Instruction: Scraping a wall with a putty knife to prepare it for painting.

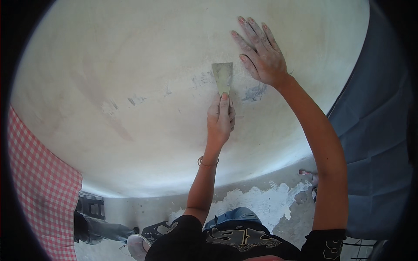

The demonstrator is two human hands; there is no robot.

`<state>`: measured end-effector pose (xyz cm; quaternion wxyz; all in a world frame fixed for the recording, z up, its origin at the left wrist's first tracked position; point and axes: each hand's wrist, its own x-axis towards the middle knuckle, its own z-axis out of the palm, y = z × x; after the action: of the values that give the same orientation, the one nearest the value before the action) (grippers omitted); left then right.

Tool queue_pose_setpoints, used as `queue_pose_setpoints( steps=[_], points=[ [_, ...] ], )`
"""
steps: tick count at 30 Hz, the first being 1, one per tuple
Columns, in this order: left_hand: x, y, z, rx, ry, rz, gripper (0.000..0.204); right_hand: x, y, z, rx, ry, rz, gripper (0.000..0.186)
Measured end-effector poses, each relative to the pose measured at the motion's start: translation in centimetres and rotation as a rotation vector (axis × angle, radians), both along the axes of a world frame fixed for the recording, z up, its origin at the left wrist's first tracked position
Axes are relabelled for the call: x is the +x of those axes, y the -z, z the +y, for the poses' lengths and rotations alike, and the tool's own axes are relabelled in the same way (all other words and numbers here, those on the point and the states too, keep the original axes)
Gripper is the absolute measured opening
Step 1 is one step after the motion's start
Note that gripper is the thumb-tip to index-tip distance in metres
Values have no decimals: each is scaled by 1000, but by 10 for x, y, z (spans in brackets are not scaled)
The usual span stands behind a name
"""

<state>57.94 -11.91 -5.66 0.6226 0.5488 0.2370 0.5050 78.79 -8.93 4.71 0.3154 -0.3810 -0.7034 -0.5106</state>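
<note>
A scraper [223, 78] with a flat, flaring blade stands near the middle of the view, in front of a pale surface [130, 152]; its broad edge points up and away from the person, its narrow end points back down toward the wrist, and its long axis runs nearly upright, almost in line with the forearm; the left hand [220, 117] has its fingers clamped on the narrow end, the thumb along the near face and the others curled behind at the right; the blade juts out beyond the fingertips, while the gripped end is hidden; whether the blade touches the surface, I cannot tell.

The right hand [269, 61], dusted with white, appears to lie flat on the surface, above and to the right of the scraper and well clear of it, its fingers [250, 31] slightly apart and pointing up and left; a dark grey patch [254, 92] shows just below this hand, to the right of the blade.
</note>
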Motion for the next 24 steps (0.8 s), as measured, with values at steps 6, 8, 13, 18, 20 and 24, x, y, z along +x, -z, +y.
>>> queue_pose_setpoints(
  steps=[6,8,13,18,20,24],
  points=[
    [15,29,6,46,-109,-4,33,5,-1,1,11,14,-18,58],
    [19,38,-3,8,-112,24,32,9,0,1,11,31,-27,57],
    [28,9,6,70,-105,-9,33,10,0,2,39,36,-32,52],
    [17,25,4,-7,-63,9,34,7,4,4,29,31,-31,53],
    [9,30,10,107,-104,58,36,6,4,6,37,27,-35,53],
    [-8,-15,15,129,-144,-43,45,7,6,3,16,34,-36,53]
  ],
)
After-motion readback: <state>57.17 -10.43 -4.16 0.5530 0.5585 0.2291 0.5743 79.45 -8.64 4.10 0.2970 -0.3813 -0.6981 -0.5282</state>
